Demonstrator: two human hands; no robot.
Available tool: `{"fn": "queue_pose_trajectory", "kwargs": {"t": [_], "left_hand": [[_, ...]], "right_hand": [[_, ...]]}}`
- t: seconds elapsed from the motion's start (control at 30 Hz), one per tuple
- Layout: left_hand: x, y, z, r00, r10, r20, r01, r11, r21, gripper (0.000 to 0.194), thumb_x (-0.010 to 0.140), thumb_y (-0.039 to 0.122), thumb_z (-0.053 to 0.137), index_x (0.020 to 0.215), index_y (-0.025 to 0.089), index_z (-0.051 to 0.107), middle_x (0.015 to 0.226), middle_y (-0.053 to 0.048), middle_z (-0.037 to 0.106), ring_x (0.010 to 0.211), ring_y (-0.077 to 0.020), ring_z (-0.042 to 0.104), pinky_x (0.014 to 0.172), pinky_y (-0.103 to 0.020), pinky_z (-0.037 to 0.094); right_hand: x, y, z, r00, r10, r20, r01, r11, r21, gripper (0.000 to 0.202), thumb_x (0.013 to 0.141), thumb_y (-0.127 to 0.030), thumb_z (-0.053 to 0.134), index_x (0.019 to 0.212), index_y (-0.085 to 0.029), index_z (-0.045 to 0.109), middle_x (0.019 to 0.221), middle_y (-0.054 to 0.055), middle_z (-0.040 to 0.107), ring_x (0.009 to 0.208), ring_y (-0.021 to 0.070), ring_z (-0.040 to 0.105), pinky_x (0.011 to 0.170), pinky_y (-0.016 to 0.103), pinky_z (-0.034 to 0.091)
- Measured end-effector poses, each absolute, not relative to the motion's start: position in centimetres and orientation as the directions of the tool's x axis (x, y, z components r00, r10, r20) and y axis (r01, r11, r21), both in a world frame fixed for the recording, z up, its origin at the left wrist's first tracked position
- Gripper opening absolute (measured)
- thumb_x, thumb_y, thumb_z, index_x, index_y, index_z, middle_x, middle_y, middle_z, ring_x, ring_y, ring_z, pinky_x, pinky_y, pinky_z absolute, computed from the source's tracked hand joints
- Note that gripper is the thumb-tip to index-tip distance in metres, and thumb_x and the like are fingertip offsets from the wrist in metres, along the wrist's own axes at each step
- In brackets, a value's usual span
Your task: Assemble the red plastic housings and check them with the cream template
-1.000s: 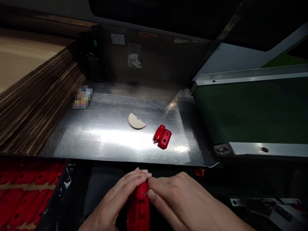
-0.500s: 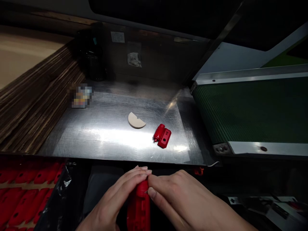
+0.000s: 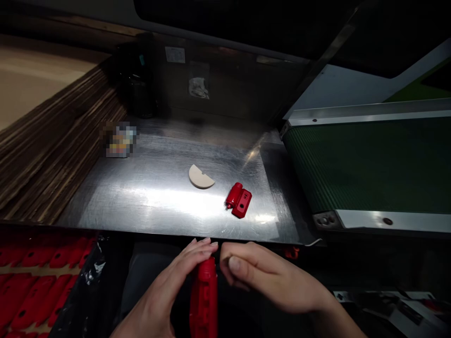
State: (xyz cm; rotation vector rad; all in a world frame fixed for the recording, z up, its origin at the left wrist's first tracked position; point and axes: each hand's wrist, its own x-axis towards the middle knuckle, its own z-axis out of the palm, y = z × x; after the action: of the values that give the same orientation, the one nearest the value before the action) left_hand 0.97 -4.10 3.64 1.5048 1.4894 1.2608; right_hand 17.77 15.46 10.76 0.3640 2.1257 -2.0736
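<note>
My left hand (image 3: 165, 291) is wrapped round a red plastic part (image 3: 204, 295), its fingertips over the rounded top end. The part stands nearly upright in front of the table's edge, and its lower end runs out of the picture. Just to its right, my right hand (image 3: 268, 277) is closed, thumb pressed against the curled forefinger. A small dark bit may show at that pinch, but I cannot make out what it is. A smaller red moulded piece (image 3: 239, 200) lies on the metal table (image 3: 158, 173), beside a cream half-round piece (image 3: 201, 177).
Stacked cardboard sheets (image 3: 52, 126) rise at the left. Below them, a box holds rows of red plastic parts (image 3: 31, 300) beside black plastic film (image 3: 88, 281). A green conveyor belt (image 3: 369, 164) runs at the right. A blurred-out packet (image 3: 120, 141) lies at the table's back left.
My right hand has come away from the top of the red part and moved slightly right, its fingers curled. My left hand keeps hold of the part, which has turned a little.
</note>
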Motion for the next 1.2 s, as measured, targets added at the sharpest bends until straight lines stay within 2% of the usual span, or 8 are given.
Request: {"fn": "queue_pose_trajectory", "kwargs": {"t": [0.1,0.2,0.3,0.6,0.77,0.87,1.03,1.2], "left_hand": [[0.9,-4.4,3.5,-0.157,0.985,0.075,0.255,-0.032,0.966,0.113,0.072,0.024,0.099,0.161,0.044,0.032,0.170,-0.008,0.048,0.154,-0.0358,0.048,0.127,-0.057,0.043],[1.0,-4.8,2.9,-0.199,0.980,-0.029,0.155,0.061,0.986,0.126,0.061,0.011,0.102,0.159,0.046,0.031,0.172,-0.011,0.042,0.153,-0.0390,0.049,0.122,-0.059,0.048],[1.3,-4.6,2.1,-0.274,0.960,-0.052,0.214,0.114,0.970,0.124,0.062,0.011,0.101,0.159,0.044,0.029,0.171,-0.014,0.043,0.152,-0.0413,0.049,0.120,-0.063,0.048],[1.9,-2.9,1.6,-0.266,0.908,0.323,0.627,-0.092,0.773,0.087,0.091,0.010,0.072,0.164,0.025,0.028,0.165,-0.016,0.048,0.160,-0.0337,0.034,0.129,-0.057,0.040],[1.8,-2.8,1.3,-0.241,0.894,0.377,0.703,-0.107,0.703,0.082,0.095,0.011,0.067,0.166,0.020,0.027,0.163,-0.017,0.049,0.160,-0.0333,0.033,0.130,-0.053,0.039],[1.9,-2.7,1.0,-0.232,0.883,0.407,0.728,-0.120,0.675,0.080,0.095,0.006,0.059,0.167,0.020,0.028,0.162,-0.015,0.050,0.161,-0.0331,0.031,0.129,-0.053,0.039],[2.2,-2.8,1.0,-0.256,0.894,0.367,0.726,-0.073,0.684,0.083,0.094,0.006,0.060,0.168,0.024,0.025,0.163,-0.014,0.050,0.161,-0.0347,0.032,0.127,-0.057,0.042],[2.0,-3.1,1.2,-0.257,0.894,0.367,0.707,-0.084,0.702,0.082,0.094,0.012,0.067,0.166,0.023,0.029,0.164,-0.016,0.051,0.160,-0.0336,0.038,0.127,-0.053,0.045]], "right_hand": [[19.1,17.0,9.0,-0.888,0.290,-0.356,0.314,-0.184,-0.931,0.045,0.110,-0.062,0.043,0.096,-0.021,0.055,0.075,-0.005,0.048,0.054,0.0101,0.042,0.051,0.024,0.036],[20.6,20.6,6.6,-0.654,0.721,-0.228,0.514,0.203,-0.833,0.042,0.109,-0.059,0.041,0.108,-0.023,0.062,0.078,-0.001,0.059,0.061,0.0164,0.058,0.060,0.030,0.046],[21.6,24.9,3.4,-0.461,0.886,0.054,0.745,0.420,-0.518,0.040,0.107,-0.046,0.040,0.124,-0.022,0.066,0.112,0.013,0.071,0.108,0.0323,0.069,0.092,0.046,0.055],[20.7,23.8,1.4,-0.501,0.837,0.222,0.708,0.544,-0.451,0.043,0.103,-0.034,0.045,0.133,-0.012,0.065,0.125,0.022,0.062,0.121,0.0390,0.062,0.108,0.059,0.050],[18.2,15.3,6.1,-0.789,0.556,0.262,0.176,0.612,-0.771,0.018,0.108,-0.026,0.055,0.120,-0.029,0.068,0.111,0.005,0.072,0.104,0.0215,0.068,0.090,0.035,0.057],[16.9,12.5,6.9,-0.827,0.450,0.337,0.023,0.626,-0.779,0.022,0.103,-0.018,0.061,0.123,-0.028,0.068,0.106,0.003,0.072,0.098,0.0206,0.067,0.088,0.036,0.054],[16.4,12.0,6.1,-0.783,0.456,0.423,0.035,0.711,-0.702,0.015,0.100,-0.013,0.066,0.109,-0.025,0.067,0.094,0.001,0.071,0.085,0.0189,0.064,0.079,0.036,0.047],[16.2,12.9,5.6,-0.726,0.561,0.397,-0.006,0.572,-0.820,0.021,0.101,-0.029,0.068,0.084,-0.024,0.057,0.082,-0.002,0.058,0.078,0.0178,0.057,0.073,0.033,0.045]]}}
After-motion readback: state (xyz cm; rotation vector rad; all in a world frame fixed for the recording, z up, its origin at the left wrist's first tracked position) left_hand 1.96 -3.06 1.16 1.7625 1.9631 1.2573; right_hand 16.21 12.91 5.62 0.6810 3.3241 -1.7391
